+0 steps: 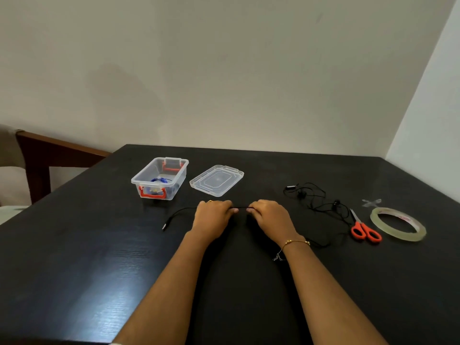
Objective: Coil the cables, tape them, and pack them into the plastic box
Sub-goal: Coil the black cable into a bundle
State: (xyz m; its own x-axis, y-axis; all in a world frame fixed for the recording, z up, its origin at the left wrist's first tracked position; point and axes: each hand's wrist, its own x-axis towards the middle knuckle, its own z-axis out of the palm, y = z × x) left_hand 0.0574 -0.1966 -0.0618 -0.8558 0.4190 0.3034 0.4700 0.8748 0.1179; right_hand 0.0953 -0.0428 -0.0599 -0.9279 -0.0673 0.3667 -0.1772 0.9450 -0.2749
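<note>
A thin black cable [177,212] lies across the dark table, its plug end at the left. My left hand [214,216] and my right hand [270,216] both pinch this cable, a short stretch pulled straight between them. Behind them stands the clear plastic box [159,179] with red latches, holding a blue coiled cable [159,181]. The box's clear lid [217,180] lies flat to its right. A tangled black earphone cable [316,197] rests at the right. Further right are orange-handled scissors [364,229] and a roll of clear tape [398,224].
A small cut piece of clear tape [371,202] sticks to the table behind the roll. A wooden chair [44,155] stands at the table's left edge. Walls close in behind the table and at its right.
</note>
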